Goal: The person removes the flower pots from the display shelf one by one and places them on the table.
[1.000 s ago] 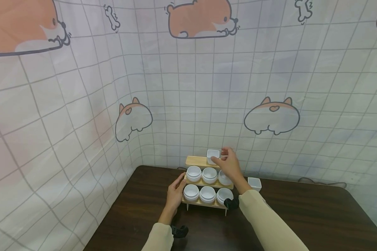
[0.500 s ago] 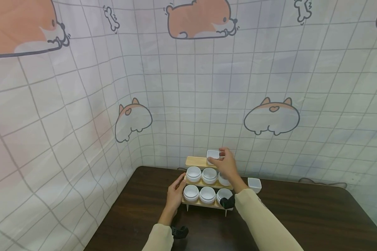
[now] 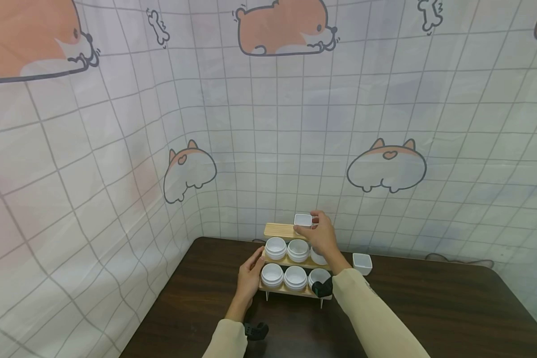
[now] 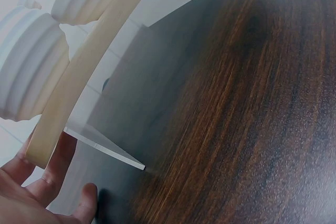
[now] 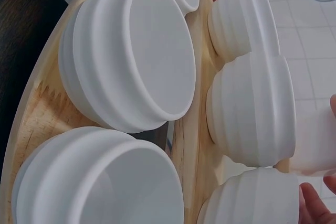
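Observation:
A three-tier wooden rack (image 3: 278, 229) with white legs stands on the table. Round white ribbed bowls (image 3: 275, 248) fill its lower two tiers. At the rack's left side my left hand (image 3: 249, 276) grips the wooden edge; the left wrist view shows fingers above and below the shelf end (image 4: 46, 145). My right hand (image 3: 323, 236) pinches a square white bowl (image 3: 302, 219) at the top tier, thumb in front and fingers at its right side. The right forearm partly covers the right-hand round bowls. In the right wrist view only fingertips (image 5: 313, 205) show, beyond the round bowls (image 5: 163, 51).
Another square white bowl (image 3: 362, 263) sits on the dark wooden table (image 3: 429, 303), right of the rack. A grid-patterned curtain (image 3: 286, 124) hangs close behind and at the left. A dark cable (image 3: 458, 259) lies along the back edge.
My right hand has shifted slightly left against the square bowl, which has barely moved. The left hand keeps its place on the rack.

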Tool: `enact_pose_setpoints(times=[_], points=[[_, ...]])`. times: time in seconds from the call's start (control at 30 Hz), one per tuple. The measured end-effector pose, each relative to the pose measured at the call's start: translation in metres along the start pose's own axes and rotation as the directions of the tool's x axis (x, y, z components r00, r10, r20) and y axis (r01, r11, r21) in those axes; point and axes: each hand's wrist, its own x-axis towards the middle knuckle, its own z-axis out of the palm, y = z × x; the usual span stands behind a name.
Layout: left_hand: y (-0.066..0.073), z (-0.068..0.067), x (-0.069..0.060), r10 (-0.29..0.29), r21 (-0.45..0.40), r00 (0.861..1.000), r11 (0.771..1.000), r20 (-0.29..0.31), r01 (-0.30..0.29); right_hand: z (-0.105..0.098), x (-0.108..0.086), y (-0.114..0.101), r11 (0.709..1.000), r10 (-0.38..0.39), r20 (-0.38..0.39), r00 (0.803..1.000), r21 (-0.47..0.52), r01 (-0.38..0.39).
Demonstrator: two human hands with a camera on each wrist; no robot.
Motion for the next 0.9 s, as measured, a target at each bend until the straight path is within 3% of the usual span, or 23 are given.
enact_pose_setpoints(times=[0.9], points=[[0.0004,-0.0010,-0.0002,0.000,0.007,1.000,1.000,0.003,0.000,0.0055,-0.0035,-0.0068,0.999,-0.004,-0.076,0.997,-0.049,0.000]])
